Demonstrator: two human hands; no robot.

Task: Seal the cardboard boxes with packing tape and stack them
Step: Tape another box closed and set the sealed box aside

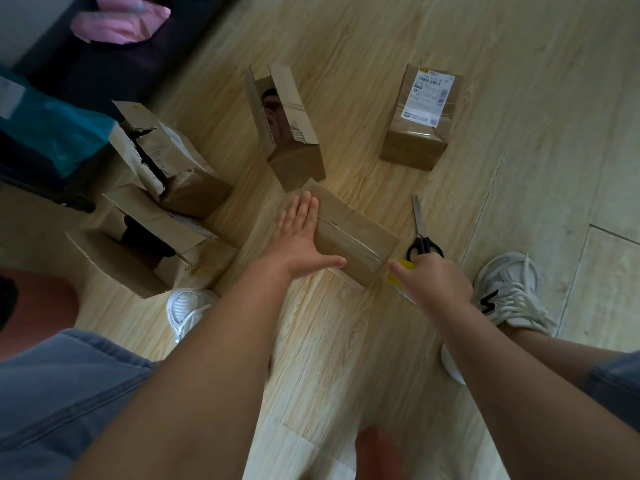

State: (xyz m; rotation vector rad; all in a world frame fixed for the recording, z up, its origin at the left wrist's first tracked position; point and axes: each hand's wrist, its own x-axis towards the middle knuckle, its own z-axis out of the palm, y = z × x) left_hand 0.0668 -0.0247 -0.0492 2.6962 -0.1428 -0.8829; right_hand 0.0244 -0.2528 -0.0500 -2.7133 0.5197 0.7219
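Going left to right. Along the left edge of the floor, by the dark furniture, two cardboard boxes sit touching. The near open box has its flaps up and something dark inside, and the torn box behind it has ragged flaps and isn't closed.

Toward the middle of the floor, the standing box is on end with its top gaping, so it isn't sealed either. Just in front of it lies the box being taped.

The left hand lies flat on that box's left end, fingers straight and together, pressing it down. A strip of clear tape runs along the top seam toward the near corner. There the right hand has its fingers curled around a yellow tape roll, which is mostly hidden.

Scissors lie on the floor just beside that box, untouched. Further back on the right, well apart, the labelled box looks closed and taped.

My read is that it's early-to-middle. One box looks done, and one is mid-seal with its tape not yet cut. Three are open, and nothing is stacked.

Count as far as I can tell: five boxes, one tape roll and one pair of scissors.
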